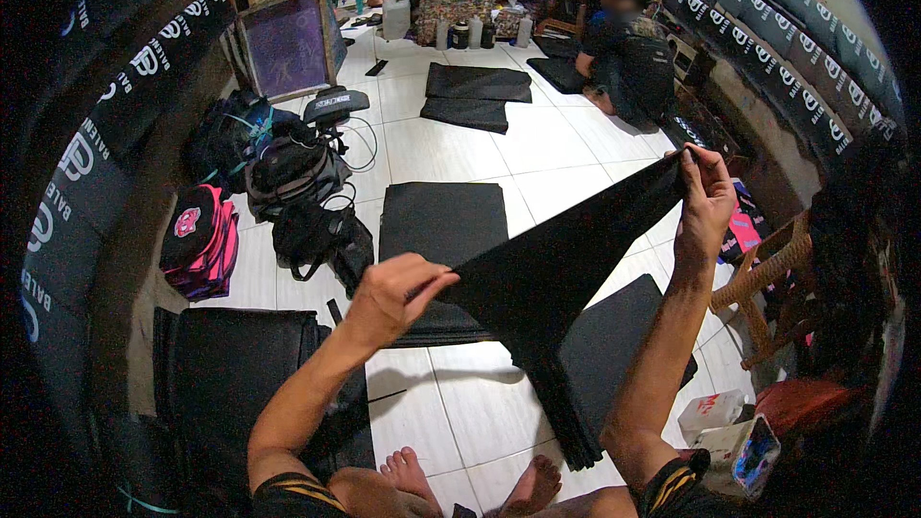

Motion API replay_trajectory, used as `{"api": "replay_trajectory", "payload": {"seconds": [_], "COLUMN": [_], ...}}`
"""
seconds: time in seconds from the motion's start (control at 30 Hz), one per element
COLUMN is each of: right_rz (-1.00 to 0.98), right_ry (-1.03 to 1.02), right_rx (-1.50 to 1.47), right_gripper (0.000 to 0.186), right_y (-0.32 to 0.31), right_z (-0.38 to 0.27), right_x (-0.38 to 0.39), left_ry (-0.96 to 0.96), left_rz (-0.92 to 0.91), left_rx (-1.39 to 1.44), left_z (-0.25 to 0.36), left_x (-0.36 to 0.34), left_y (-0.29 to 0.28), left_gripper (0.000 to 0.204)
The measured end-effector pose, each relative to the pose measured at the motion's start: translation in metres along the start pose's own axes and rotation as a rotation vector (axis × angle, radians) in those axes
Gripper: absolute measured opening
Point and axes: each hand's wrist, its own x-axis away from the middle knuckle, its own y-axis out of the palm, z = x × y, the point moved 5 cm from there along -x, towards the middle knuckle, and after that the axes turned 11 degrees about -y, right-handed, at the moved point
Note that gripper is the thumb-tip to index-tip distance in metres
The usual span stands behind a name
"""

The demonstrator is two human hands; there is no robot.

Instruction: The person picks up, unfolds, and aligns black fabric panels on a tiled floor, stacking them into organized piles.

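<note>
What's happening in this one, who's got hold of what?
A person sitting on a white tiled floor holds a black cloth stretched in the air between both hands: left hand pinching the near corner, right hand raised on the far corner. Stacks of black cloth lie around. Another person sits farther back.

We see soft black cloth (556,269) – matt, not shiny. The white floor tiles (566,139) look smooth and glossy. The chair (767,278) is rough woven cane – the small boxes (715,412) are paper card.
</note>
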Motion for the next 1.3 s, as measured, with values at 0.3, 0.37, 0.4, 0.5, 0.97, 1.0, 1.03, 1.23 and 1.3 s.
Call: {"api": "replay_trajectory", "payload": {"seconds": [0.3,0.37,0.4,0.5,0.97,1.0,1.03,1.23,1.3], "right_rz": [-0.397,-0.425,-0.427,-0.527,-0.633,-0.611,-0.587,-0.466,-0.407], "right_ry": [0.071,0.137,0.142,-0.023,0.155,0.186,0.216,0.108,0.15], "right_rx": [0.021,0.212,0.265,0.506,1.133,1.16,1.2,1.354,1.364], "right_gripper": [0.019,0.025,0.028,0.022,0.021,0.021,0.021,0.02,0.02], "right_y": [-0.044,-0.059,-0.064,-0.098,-0.334,-0.343,-0.352,-0.395,-0.401], "right_z": [-0.05,-0.067,-0.078,-0.122,-0.124,-0.112,-0.112,-0.139,-0.149], "right_x": [-0.003,-0.003,-0.006,-0.031,-0.066,-0.064,-0.062,-0.044,-0.033], "left_ry": [0.067,0.033,0.048,0.253,0.664,0.674,0.695,0.674,0.718], "left_rz": [0.196,0.188,0.154,0.113,-0.346,-0.329,-0.341,-0.305,-0.299], "left_rx": [-0.162,-0.127,-0.138,-0.185,-0.018,-0.057,-0.029,-0.077,0.078], "left_z": [0.021,0.034,0.044,0.08,0.183,0.183,0.195,0.232,0.234], "left_x": [-0.04,-0.051,-0.06,-0.102,-0.27,-0.276,-0.277,-0.296,-0.297], "left_y": [-0.066,-0.061,-0.061,-0.051,0.21,0.227,0.243,0.328,0.34], "left_gripper": [0.013,0.012,0.011,0.01,0.012,0.012,0.012,0.014,0.018]}}
